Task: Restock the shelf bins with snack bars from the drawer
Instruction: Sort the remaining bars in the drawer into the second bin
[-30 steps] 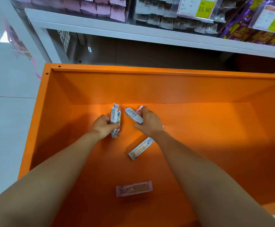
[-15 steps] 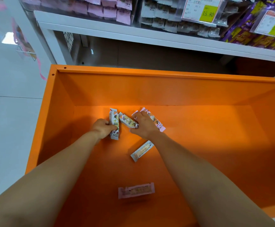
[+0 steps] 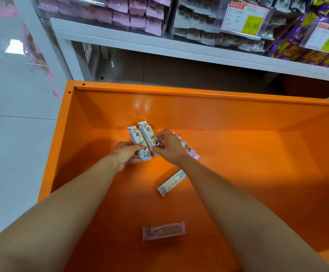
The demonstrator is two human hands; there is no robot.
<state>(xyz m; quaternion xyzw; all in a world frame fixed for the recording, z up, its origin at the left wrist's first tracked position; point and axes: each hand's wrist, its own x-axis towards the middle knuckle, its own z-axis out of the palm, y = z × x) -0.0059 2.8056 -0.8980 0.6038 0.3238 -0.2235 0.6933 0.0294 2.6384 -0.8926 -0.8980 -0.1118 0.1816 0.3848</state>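
- Left grip [image 3: 127, 154]: clenched round the lower end of one snack bar [image 3: 137, 141]. The fingers curl over the wrapper, and the upper end projects toward 12 o'clock.
- Right grip [image 3: 169, 148]: thumb and fingertips pinch the lower half of a second snack bar [image 3: 148, 134].
- The two held bars stand side by side with wrappers touching, at about 11 o'clock from the drawer's centre, near the rear wall.
- Orange drawer [image 3: 179, 91]: pulled open, with smooth glossy walls and a flat floor. Both forearms enter from 6 o'clock.
- Pink-wrapped bar [image 3: 190, 151]: lies on the drawer floor at 3 o'clock of the right grip, partly covered by that hand.
- White-wrapped bar [image 3: 172, 182]: lies slanted on the floor at 6 o'clock of the right grip, just beside the right forearm.
- Pale pink bar [image 3: 163, 231]: lies flat at 6 o'clock, between the forearms, well apart from the others.
- White shelf [image 3: 179, 50] at 12 o'clock: its bins hold pink packets [image 3: 136, 14], grey-white packets [image 3: 197, 22] and purple packets [image 3: 289, 50]. A yellow price tag [image 3: 246, 18] hangs in front.
- All bars are oblong, in glossy film with crimped ends.
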